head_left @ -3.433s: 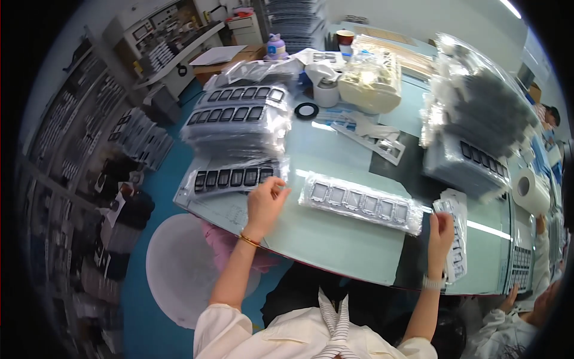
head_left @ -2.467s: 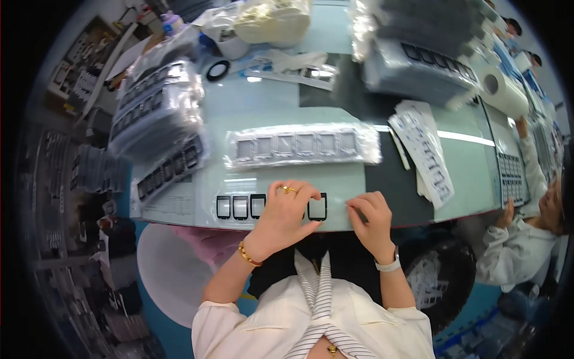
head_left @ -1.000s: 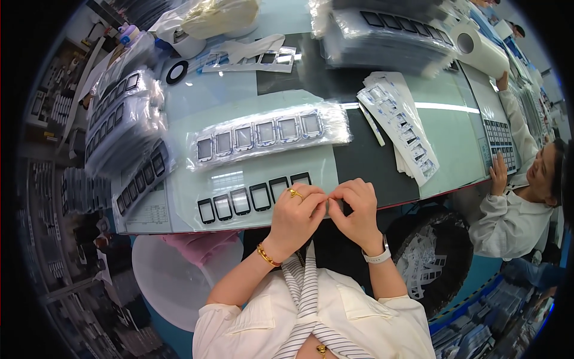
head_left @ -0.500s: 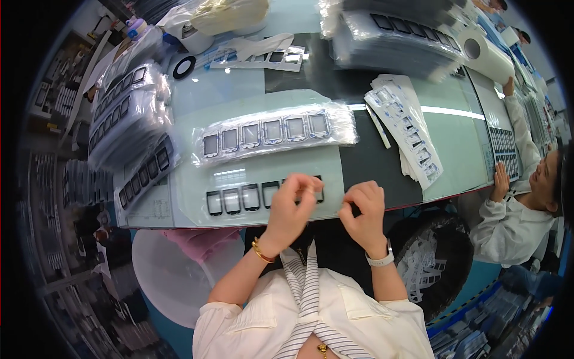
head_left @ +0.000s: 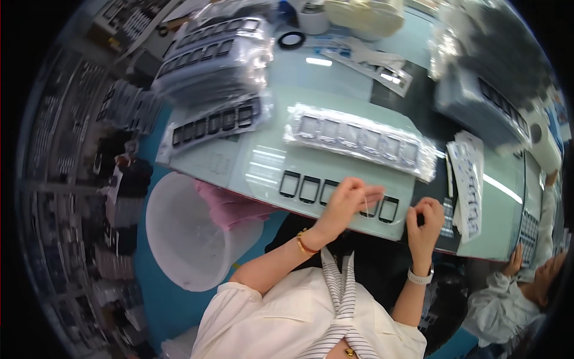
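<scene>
Above a row of small black-framed panels point(head_left: 309, 189) on the glass tabletop, my left hand point(head_left: 342, 209) reaches in from the left. Its fingers point right and press together, and a thin pale line shows at the fingertips; what it is stays unclear. Part of the row is hidden beneath this hand. My right hand point(head_left: 427, 220) hovers at the right end of the row, its fingers curled in toward the thumb. Whatever those fingers hold, if anything, is hidden. Beyond the row lies a clear plastic-wrapped strip of similar frames point(head_left: 360, 139).
Wrapped stacks of panels rise at the left point(head_left: 209, 60) and the right point(head_left: 478, 102). White strips point(head_left: 469, 185) lie right of my right hand. A black tape ring point(head_left: 292, 40) sits at the back. Below the table stands a white tub point(head_left: 185, 239); a co-worker's hand point(head_left: 514, 260) is at far right.
The view has swung left, so table and hands appear shifted right and tilted. My left hand's fingers have straightened toward the right; my right hand stays curled.
</scene>
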`<state>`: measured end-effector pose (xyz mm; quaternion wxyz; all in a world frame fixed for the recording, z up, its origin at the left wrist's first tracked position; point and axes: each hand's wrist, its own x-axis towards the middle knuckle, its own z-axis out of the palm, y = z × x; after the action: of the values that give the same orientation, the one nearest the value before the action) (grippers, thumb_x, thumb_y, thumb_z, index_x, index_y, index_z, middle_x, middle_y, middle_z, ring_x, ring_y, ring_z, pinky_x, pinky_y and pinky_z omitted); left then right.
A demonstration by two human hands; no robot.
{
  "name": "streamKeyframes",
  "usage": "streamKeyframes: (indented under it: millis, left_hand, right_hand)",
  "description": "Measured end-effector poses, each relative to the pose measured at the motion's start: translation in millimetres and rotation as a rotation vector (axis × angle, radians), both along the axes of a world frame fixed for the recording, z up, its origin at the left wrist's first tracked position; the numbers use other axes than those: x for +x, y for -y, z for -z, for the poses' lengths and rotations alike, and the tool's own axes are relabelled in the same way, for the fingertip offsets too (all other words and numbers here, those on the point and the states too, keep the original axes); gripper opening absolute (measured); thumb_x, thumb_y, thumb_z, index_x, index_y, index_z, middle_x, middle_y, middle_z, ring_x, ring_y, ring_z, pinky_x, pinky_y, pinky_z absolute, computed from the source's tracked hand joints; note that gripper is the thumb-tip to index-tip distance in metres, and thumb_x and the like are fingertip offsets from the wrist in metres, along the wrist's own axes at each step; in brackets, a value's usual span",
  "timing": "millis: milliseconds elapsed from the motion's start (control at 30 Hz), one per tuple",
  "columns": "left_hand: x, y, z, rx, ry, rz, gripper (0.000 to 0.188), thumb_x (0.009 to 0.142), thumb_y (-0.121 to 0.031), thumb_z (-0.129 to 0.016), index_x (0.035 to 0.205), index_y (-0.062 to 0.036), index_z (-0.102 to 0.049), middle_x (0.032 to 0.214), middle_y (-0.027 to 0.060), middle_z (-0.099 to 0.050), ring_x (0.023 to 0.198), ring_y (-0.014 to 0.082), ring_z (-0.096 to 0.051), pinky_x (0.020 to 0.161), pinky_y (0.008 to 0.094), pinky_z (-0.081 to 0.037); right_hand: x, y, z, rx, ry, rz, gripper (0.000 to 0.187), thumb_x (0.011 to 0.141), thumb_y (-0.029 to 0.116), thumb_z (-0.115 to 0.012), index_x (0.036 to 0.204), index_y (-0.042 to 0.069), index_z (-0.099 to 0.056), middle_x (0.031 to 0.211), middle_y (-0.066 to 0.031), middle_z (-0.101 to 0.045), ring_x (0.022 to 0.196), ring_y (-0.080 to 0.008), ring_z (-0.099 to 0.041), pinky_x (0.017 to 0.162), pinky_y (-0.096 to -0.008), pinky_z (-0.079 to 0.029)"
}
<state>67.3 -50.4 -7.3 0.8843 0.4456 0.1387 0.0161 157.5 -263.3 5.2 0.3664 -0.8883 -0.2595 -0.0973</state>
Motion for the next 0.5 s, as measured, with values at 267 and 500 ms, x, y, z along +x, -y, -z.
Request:
streamKeyframes:
  millis: [267, 500]
  left_hand:
    - [-136.2, -232.7, 2.3, -0.181, 0.061, -0.995, 0.034, 0.106, -0.015, -0.037, 0.126, 0.0079, -0.053, 0.156, 0.0258, -0.051, 0.147, 0.0459, -0.045, 0.12, 0.0657, -0.041]
    - [-168.0, -289.5, 2.2, -0.076, 0.023, -1.18, 0.047, 0.107, -0.014, -0.028, 0.142, 0.0102, -0.049, 0.156, 0.0204, -0.053, 0.15, 0.0364, -0.044, 0.126, 0.0582, -0.038]
  right_hand:
    - [2.1, 3.0, 2.9, -0.038, -0.027, -0.001, 0.023, 0.084, 0.001, -0.072, 0.079, 0.0, -0.05, 0.096, -0.013, -0.058, 0.092, -0.0302, -0.055, 0.085, -0.0384, -0.043]
    - [3.1, 5.6, 4.3, -0.055, -0.022, -0.006, 0.023, 0.085, 0.001, -0.072, 0.08, 0.0, -0.05, 0.097, -0.0127, -0.058, 0.096, -0.0298, -0.056, 0.088, -0.0377, -0.043]
